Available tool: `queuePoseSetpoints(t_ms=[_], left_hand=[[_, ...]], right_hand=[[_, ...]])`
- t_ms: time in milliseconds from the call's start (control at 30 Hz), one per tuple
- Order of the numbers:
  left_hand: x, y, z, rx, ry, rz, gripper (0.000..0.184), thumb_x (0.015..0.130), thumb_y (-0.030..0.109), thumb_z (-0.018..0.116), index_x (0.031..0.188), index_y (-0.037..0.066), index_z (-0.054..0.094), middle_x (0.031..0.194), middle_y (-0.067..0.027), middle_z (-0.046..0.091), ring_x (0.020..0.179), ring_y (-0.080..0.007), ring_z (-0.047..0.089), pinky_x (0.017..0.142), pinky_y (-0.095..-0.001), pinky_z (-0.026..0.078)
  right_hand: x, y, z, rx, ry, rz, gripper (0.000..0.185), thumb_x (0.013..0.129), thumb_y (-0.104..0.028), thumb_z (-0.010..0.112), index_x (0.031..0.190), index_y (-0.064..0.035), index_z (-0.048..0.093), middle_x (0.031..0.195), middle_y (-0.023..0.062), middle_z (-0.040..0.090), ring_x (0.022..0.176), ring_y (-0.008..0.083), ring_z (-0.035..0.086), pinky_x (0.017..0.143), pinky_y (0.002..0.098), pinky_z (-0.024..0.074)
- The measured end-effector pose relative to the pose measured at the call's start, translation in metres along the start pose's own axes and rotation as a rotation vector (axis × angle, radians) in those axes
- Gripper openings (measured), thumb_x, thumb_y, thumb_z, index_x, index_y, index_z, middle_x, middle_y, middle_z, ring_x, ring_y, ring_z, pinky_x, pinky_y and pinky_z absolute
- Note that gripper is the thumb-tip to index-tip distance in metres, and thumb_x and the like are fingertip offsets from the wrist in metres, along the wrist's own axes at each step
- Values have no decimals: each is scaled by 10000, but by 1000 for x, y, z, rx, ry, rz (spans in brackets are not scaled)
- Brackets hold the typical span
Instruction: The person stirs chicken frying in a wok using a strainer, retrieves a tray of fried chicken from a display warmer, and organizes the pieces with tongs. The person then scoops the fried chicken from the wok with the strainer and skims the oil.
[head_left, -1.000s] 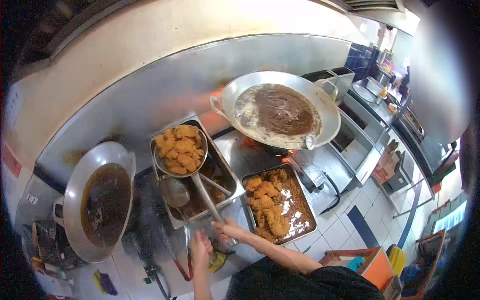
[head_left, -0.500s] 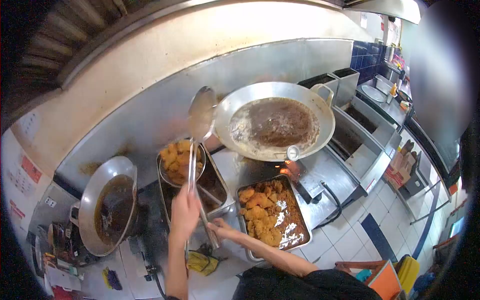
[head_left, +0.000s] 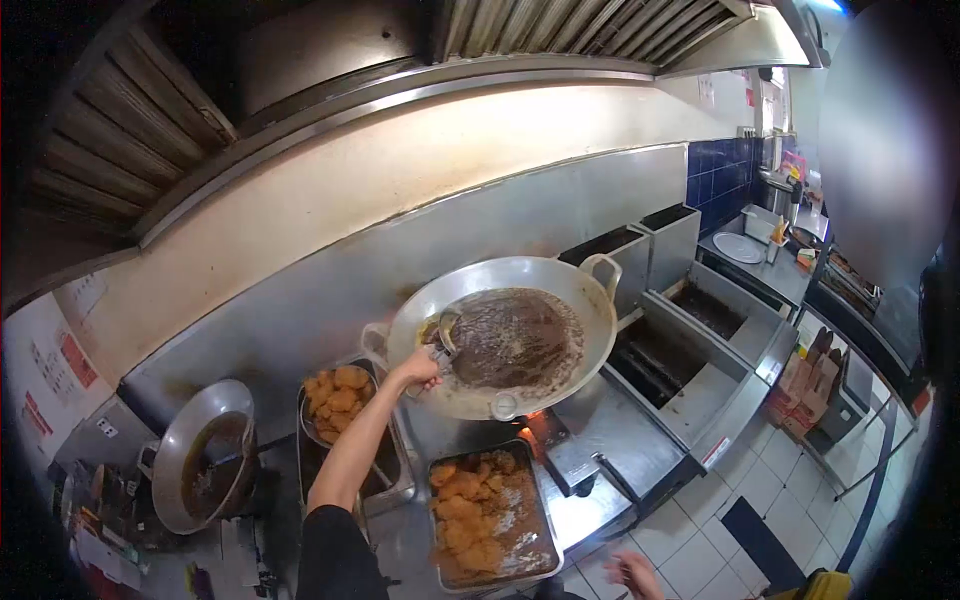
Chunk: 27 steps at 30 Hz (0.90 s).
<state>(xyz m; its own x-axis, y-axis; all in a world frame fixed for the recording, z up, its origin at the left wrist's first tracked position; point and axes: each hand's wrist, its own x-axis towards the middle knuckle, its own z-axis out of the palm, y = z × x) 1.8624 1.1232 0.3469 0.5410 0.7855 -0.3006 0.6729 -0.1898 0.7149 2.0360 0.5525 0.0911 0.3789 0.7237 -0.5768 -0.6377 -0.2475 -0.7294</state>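
Observation:
My left hand (head_left: 420, 370) is closed on the handle of a ladle (head_left: 446, 330), whose bowl dips into the dark oil at the left side of the large wok (head_left: 598, 335). Apart from everything, my right hand (head_left: 632, 574) is at the bottom edge, fingers partly spread and holding nothing. Fried pieces (head_left: 336, 396) lie in a round strainer over the deep tray (head_left: 404, 480) on the left. More fried pieces (head_left: 468, 520) fill the left part of the shallow tray (head_left: 545, 552). A thermometer dial (head_left: 504, 406) sits at the wok's front rim.
A second wok (head_left: 180, 450) with dark oil stands at the left. Flames (head_left: 533, 418) show under the large wok's front. Metal fryer basins (head_left: 690, 400) are on the right, a hood (head_left: 560, 35) hangs above, and tiled floor (head_left: 690, 510) lies at the lower right.
My left hand has taken up the ladle and moved it into the large wok. My right hand has let go of the strainer handle and moved right. The view has tilted up.

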Motion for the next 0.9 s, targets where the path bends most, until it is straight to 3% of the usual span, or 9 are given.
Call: queuePoseSetpoints(t_ms=[33,67,133,267,367,433,600,733,900], left_hand=[[9,-3,5,-178,-8,-41,314,874,12,423,1151,-111,506,752,-148,618,454,-137,472,409,-293,408],[7,4,8,-182,-6,-42,314,874,12,423,1151,-111,506,752,-148,618,454,-137,472,409,-293,408],[-6,25,9,-146,-261,-83,393,915,30,379,1286,-99,404,759,-96,574,466,-84,409,407,-238,371],[-10,45,31,-311,-299,-89,267,936,35,377,1174,-46,466,700,-77,538,463,-72,404,380,-216,319],[-14,58,44,-396,-404,-76,274,946,53,376,1186,-50,458,690,-38,491,475,-52,353,389,-193,296],[-18,67,52,-372,-419,-49,426,964,49,332,1372,-75,329,688,-18,473,470,-51,314,387,-212,279],[-37,72,62,-399,-451,18,427,974,78,328,1379,-60,328,686,-18,468,463,-43,311,383,-207,265],[-53,79,64,-454,-453,30,428,979,89,320,1385,-45,328,685,-23,471,461,-42,320,380,-203,257],[-65,78,67,-492,-425,43,412,973,80,330,1368,-37,348,691,-30,480,476,-41,335,386,-193,281]], right_hand=[[17,58,-72,114,109,-152,213,901,-158,523,1050,-6,507,832,195,641,621,273,645,542,371,559],[-2,71,-111,-118,230,-109,428,935,-381,504,1220,-63,525,1021,111,656,818,223,654,665,285,529],[-6,116,-182,84,488,-140,427,921,-362,505,1220,-56,519,1038,155,640,802,255,647,663,315,532],[-16,121,-202,300,792,-19,418,900,-327,523,1219,-57,514,1064,189,624,819,293,645,675,368,540],[4,127,-187,216,700,-64,412,898,-320,524,1214,-56,514,1060,187,625,821,293,645,677,375,540],[16,129,-167,171,628,-96,408,897,-315,525,1210,-55,515,1057,186,625,822,293,645,679,379,540],[34,128,-128,111,512,-129,398,893,-304,527,1202,-52,516,1050,183,627,826,293,644,683,390,539],[41,128,-124,118,544,7,363,897,-270,527,1176,-39,522,1002,183,632,806,275,648,593,336,550],[47,153,-145,166,541,-78,292,892,-204,513,1119,-21,503,908,188,625,682,274,640,516,349,548]])
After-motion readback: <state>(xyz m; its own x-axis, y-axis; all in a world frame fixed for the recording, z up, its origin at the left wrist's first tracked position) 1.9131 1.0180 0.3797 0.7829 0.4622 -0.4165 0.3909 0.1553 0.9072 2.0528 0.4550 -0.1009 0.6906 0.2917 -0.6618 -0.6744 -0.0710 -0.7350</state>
